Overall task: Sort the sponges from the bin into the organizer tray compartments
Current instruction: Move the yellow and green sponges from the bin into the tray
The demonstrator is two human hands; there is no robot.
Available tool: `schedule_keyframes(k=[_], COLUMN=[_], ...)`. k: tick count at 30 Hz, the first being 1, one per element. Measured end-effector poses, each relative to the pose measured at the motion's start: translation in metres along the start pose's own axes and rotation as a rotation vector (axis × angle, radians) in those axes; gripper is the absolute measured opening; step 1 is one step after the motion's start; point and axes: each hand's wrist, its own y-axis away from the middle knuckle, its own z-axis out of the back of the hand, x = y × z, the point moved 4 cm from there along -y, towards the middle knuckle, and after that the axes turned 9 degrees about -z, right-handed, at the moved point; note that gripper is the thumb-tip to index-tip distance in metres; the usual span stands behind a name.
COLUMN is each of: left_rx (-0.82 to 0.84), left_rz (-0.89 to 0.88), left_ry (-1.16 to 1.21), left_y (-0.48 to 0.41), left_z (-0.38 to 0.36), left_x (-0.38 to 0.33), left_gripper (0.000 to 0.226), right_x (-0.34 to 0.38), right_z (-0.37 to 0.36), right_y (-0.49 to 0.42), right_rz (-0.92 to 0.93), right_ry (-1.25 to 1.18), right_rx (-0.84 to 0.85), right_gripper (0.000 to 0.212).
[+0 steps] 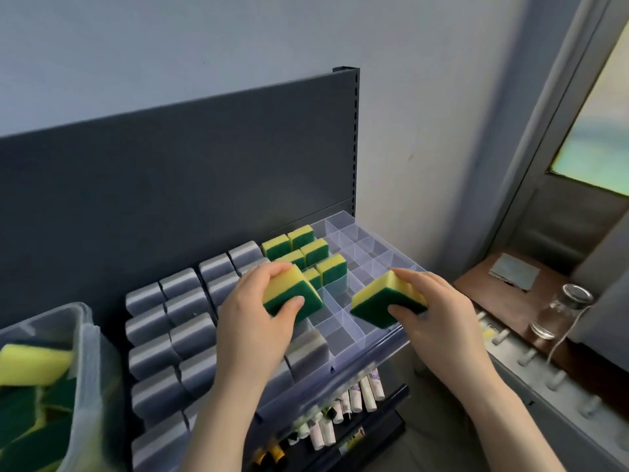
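Observation:
My left hand [253, 321] grips a yellow-and-green sponge [289, 292] above the middle of the clear organizer tray [360, 347]. My right hand [432, 315] holds a second yellow-and-green sponge [374, 298] tilted over the tray's right front compartments. Several yellow-green sponges [306, 248] stand upright in the tray's back compartments. Grey sponges [177, 315] fill the compartments to the left. The clear bin [81, 338] at the lower left holds more yellow-green sponges [30, 364].
A dark metal shelf back panel [170, 185] rises behind the tray. Below the tray, a lower shelf carries small tubes and bottles [340, 410]. To the right, a wooden surface bears a glass jar [558, 311] and a grey pad [514, 270]. A door [578, 185] stands at far right.

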Motion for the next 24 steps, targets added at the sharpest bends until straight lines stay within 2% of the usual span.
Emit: schedule_keyframes(k=[11,19,24], left_rx=[-0.005,0.067,0.071], left_rz=[0.1,0.189,0.25], left_ry=[-0.026,-0.033,-0.064], left_y=[-0.04,-0.048,-0.048], left_z=[-0.035,-0.056,-0.066], left_x=[0.03,0.042,0.041], left_gripper=[0.037,0.044,0.041], right_x=[-0.01,-0.02,-0.027], right_z=[-0.034,-0.057,-0.067], right_y=[-0.083,-0.113,-0.129], right_rz=[0.08,0.123,0.158], right_ry=[0.064,0.019,-0.013], right_rx=[0.162,0.276,0.367], right_gripper=[0.046,0.046,0.045])
